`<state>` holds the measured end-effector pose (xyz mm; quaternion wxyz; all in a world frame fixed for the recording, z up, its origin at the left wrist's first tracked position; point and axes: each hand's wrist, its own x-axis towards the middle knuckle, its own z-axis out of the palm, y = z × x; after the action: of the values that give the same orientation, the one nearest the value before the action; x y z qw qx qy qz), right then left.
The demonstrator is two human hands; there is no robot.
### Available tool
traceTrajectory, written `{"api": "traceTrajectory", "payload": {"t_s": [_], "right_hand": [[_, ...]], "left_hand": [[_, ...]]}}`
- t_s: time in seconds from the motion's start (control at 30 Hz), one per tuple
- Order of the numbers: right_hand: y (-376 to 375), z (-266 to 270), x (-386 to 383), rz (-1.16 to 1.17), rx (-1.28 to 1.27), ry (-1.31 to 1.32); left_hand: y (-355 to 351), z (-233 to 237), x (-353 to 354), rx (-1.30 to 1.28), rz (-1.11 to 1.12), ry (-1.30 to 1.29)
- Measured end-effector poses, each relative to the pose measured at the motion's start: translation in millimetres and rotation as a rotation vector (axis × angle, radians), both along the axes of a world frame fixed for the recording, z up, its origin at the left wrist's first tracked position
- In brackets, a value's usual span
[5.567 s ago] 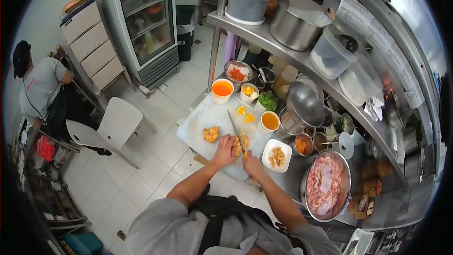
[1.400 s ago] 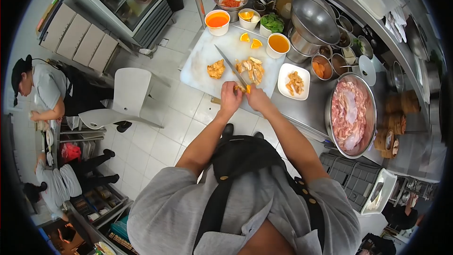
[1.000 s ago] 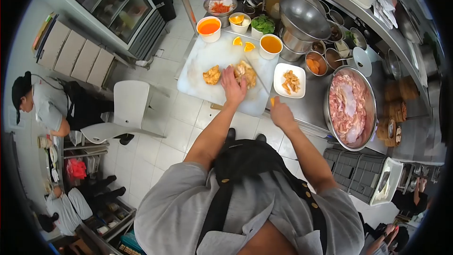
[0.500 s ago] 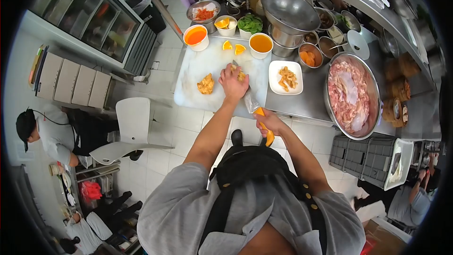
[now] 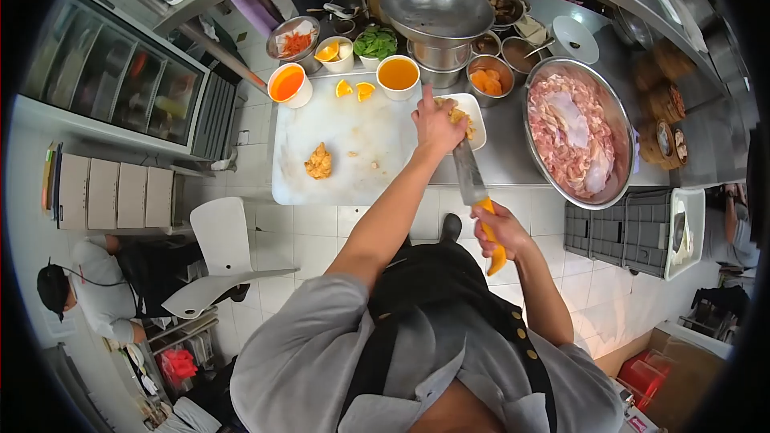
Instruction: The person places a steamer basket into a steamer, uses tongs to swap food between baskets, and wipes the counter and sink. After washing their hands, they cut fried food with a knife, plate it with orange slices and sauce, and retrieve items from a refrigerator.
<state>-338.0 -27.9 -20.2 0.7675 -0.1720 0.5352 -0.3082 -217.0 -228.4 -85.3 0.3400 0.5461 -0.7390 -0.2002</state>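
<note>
My right hand [image 5: 503,231] is closed round the yellow handle of a knife [image 5: 468,172], its blade pointing up to the white square dish [image 5: 475,115]. Over the dish's left side is my left hand [image 5: 439,126], fingers partly spread, against chopped golden food [image 5: 459,116] at the blade's tip. Whether its fingers grip the food is hard to make out. A golden fried piece [image 5: 318,162] and small crumbs lie on the white cutting board [image 5: 297,124], with two orange wedges [image 5: 354,91] near its back edge.
Behind the board stand a cup of orange sauce [image 5: 287,84], a cup of amber liquid [image 5: 398,74] and green leaves [image 5: 375,42]. Stacked metal bowls [image 5: 437,4] are behind the dish. A large bowl of raw meat [image 5: 573,128] stands right. A person [image 5: 100,285] is at left.
Both hands and the knife have moved right, from the board to the white dish. The chopped food went with them. The view has shifted too.
</note>
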Motion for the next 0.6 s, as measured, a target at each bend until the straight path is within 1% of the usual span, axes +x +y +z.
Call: {"api": "traceTrajectory", "payload": {"t_s": [0.03, 0.07, 0.13, 0.17, 0.2, 0.27, 0.3, 0.33, 0.37, 0.4, 0.47, 0.53, 0.6], "right_hand": [[5, 2, -7, 0.001, 0.01, 0.068], [11, 11, -14, -0.005, 0.007, 0.069], [26, 30, -27, 0.049, 0.012, 0.285], [30, 30, -34, 0.069, -0.022, 0.35], [31, 30, -38, 0.074, -0.018, 0.346], [28, 29, -42, 0.234, -0.154, 0.812], [22, 29, -42, 0.277, -0.227, 0.932], [21, 9, -48, 0.286, -0.388, 1.051], [15, -4, -49, 0.331, -0.458, 1.155], [11, -11, -51, 0.364, -0.524, 1.265], [3, -11, -52, 0.409, -0.532, 1.242], [-3, -8, -51, 0.446, -0.532, 1.219], [-5, -3, -49, 0.372, -0.427, 1.099]], "left_hand": [[-4, 2, -5, 0.082, -0.006, -0.057], [-9, -7, -3, 0.078, -0.011, -0.056], [-13, -25, 28, -0.242, 0.118, 0.053], [-6, -20, 55, -0.239, 0.168, 0.072], [7, -13, 89, -0.233, 0.222, 0.088], [35, -20, 152, -0.14, 0.293, -0.015], [46, -26, 165, -0.14, 0.324, -0.029], [59, -34, 181, -0.014, 0.317, -0.005], [66, -38, 194, 0.108, 0.31, 0.029], [71, -45, 197, 0.106, 0.338, 0.023], [70, -58, 178, 0.035, 0.206, 0.042], [66, -73, 162, 0.044, 0.188, 0.029], [53, -83, 164, 0.051, 0.157, 0.014]]}}
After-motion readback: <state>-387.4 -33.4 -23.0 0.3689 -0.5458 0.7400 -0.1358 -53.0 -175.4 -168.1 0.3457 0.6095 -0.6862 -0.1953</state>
